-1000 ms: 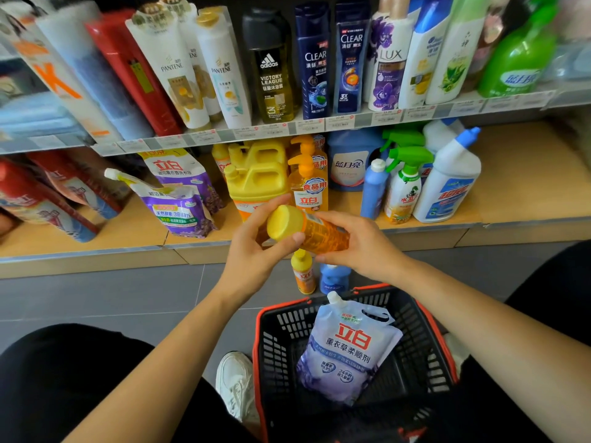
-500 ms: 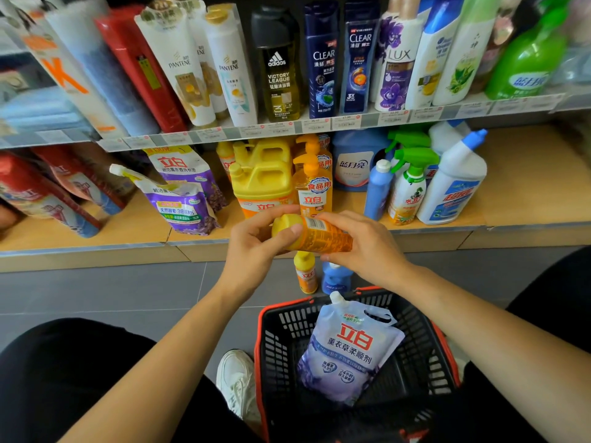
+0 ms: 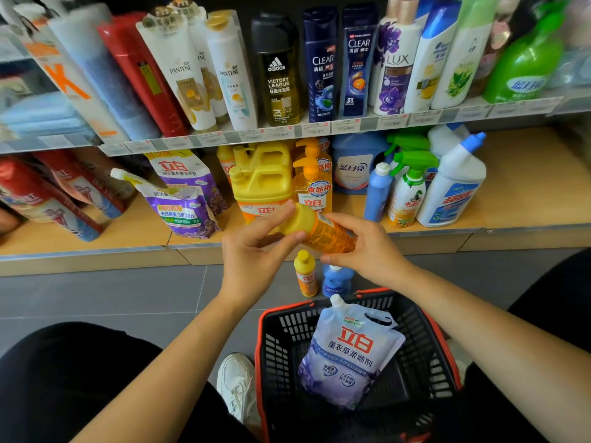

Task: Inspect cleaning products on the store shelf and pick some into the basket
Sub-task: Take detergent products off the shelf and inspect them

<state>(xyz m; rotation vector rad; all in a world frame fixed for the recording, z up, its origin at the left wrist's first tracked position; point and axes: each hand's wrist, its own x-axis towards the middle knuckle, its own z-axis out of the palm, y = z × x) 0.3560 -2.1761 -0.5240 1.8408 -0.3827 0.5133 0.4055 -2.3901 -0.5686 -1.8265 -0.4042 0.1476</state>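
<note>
— What sits nearest?
— A black basket (image 3: 272,346) with a red rim, on the grey floor between the person's knees. A pale purple refill pouch (image 3: 351,353) lies inside it, spout towards the shelves. A white shoe (image 3: 238,382) is just beside the basket's left wall.

— And the hands?
— Both are on one orange bottle (image 3: 326,233), held sideways above the floor, in front of the lower shelf (image 3: 128,231). The left hand (image 3: 252,260) curls thumb and fingers round its yellow cap end; the right hand (image 3: 367,251) grips the labelled body.

— Anything below them?
— A small orange bottle (image 3: 306,274) and a blue bottle (image 3: 334,281) stand upright on the floor, touching or nearly so, just beyond the basket.

— Further back?
— On the lower shelf: purple pouches (image 3: 182,209) leaning at left, a yellow jug (image 3: 262,180), an orange pump bottle (image 3: 311,183), and a white toilet cleaner (image 3: 454,190) at right. The upper shelf (image 3: 287,132) carries a row of shampoo bottles (image 3: 323,65)
</note>
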